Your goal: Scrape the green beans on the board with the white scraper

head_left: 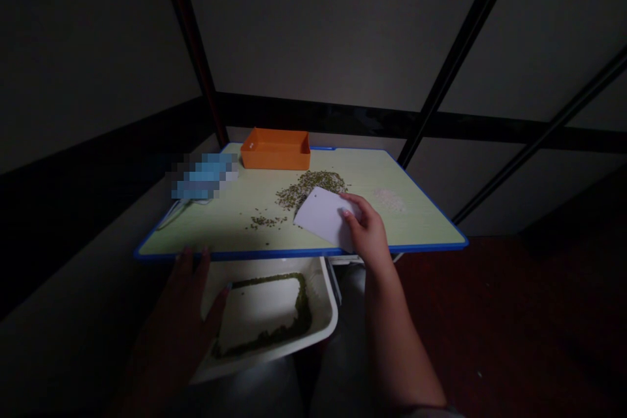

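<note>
Head view: hands well apart. Right hand (368,233) pinches white plastic scraper card (321,217) at its right edge, card lying on blue-rimmed pale green board (294,253), touching pile of small green beans (313,184). Card likely light, thin, stiff; easiest held by edge. Left hand (179,320) just below board, fingertip at white tray (323,320); grip cannot be told. Orange tray (275,151) at board's far edge; white grains (389,200) right.
</note>
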The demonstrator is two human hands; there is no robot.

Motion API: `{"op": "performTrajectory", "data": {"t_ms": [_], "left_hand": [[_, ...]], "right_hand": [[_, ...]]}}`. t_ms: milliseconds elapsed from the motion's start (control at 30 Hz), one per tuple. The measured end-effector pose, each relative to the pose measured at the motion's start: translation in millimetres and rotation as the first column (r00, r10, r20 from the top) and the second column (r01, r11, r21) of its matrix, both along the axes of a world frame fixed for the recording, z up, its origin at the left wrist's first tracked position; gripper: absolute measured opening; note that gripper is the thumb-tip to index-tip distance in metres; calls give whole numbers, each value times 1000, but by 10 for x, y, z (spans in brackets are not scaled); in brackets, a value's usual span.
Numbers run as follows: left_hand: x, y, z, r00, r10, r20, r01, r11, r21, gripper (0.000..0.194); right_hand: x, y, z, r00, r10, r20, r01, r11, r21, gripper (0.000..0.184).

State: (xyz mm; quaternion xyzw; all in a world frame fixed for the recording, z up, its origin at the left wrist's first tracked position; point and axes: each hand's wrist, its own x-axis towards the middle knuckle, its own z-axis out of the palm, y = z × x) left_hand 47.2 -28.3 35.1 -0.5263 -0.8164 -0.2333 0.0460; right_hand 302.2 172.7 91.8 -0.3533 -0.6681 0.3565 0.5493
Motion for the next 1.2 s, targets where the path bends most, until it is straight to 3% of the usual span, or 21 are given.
{"op": "performTrajectory", "data": {"t_ms": [600, 1200], "left_hand": [[42, 0, 75, 999, 28, 24, -26, 998, -51, 78], [65, 4, 119, 1000, 16, 19, -15, 999, -51, 76]], "right_hand": [[-10, -47, -5, 1000, 8, 21, -8, 1000, 15, 27], [-89, -103, -19, 990, 141, 19, -141, 990, -18, 27]]}}
